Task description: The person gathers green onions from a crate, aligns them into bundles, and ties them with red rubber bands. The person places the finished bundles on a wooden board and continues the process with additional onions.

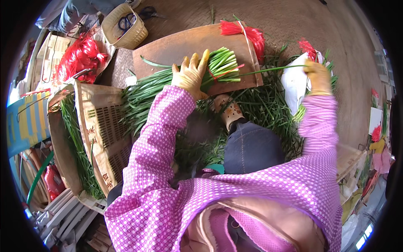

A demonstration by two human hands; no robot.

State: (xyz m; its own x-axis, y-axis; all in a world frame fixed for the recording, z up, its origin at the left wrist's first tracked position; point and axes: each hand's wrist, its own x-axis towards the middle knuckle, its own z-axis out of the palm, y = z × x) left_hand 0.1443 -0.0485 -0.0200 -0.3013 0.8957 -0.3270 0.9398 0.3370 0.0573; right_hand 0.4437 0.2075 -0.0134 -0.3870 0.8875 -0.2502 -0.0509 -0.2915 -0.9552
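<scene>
A bunch of green leafy stalks, like Chinese chives (154,86), lies across a brown board (176,44), its pale cut ends to the right. A thin red tie (228,72) goes around it near those ends. My left hand (190,74), in a yellowish glove, presses on the bunch with its fingers spread. Out to the right, my gloved right hand (318,77), somewhat blurred, has its fingers closed on a long green stalk (277,68) that stretches back towards the bunch. A hank of red plastic ties (242,31) is held by a band at the board's right end.
Loose green leaves (267,107) cover the floor around my shoe (227,108). Plastic crates (104,110) with greens stand at the left, below more red ties (82,58). A small basket (124,28) holds scissors. A white bag (292,85) lies beside my right hand.
</scene>
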